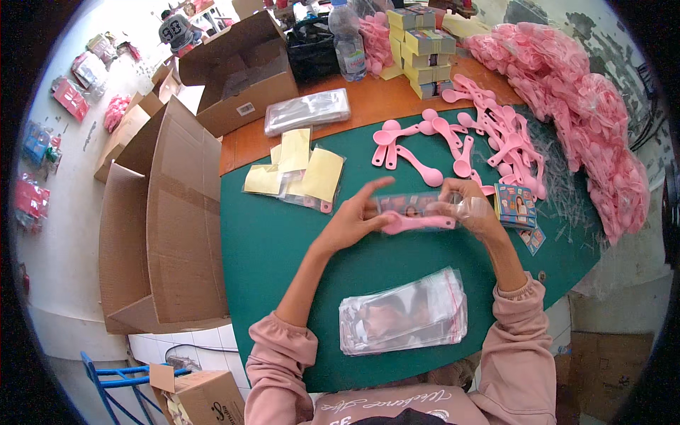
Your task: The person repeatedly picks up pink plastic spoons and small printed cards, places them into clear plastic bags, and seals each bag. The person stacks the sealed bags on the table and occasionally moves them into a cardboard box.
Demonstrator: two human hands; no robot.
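Between my hands, above the green mat, is a small clear plastic bag (425,202) with a blue printed card, and a pink spoon (423,224) lies along its near side. Whether the spoon is inside the bag or against it I cannot tell. My left hand (360,214) pinches the left end, its thumb at the spoon's bowl and its index finger raised. My right hand (473,207) has its fingers curled around the bag's right end, slightly blurred. Nearer me lies a stack of clear plastic bags (404,312). A stack of printed cards (515,205) sits beside my right hand.
Loose pink spoons (462,156) lie beyond my hands, with a large heap of wrapped pink spoons (574,106) at right. Packed bags with yellow cards (297,170) lie left. Open cardboard boxes (188,234), a water bottle (347,42) and banded card stacks (425,53) stand around.
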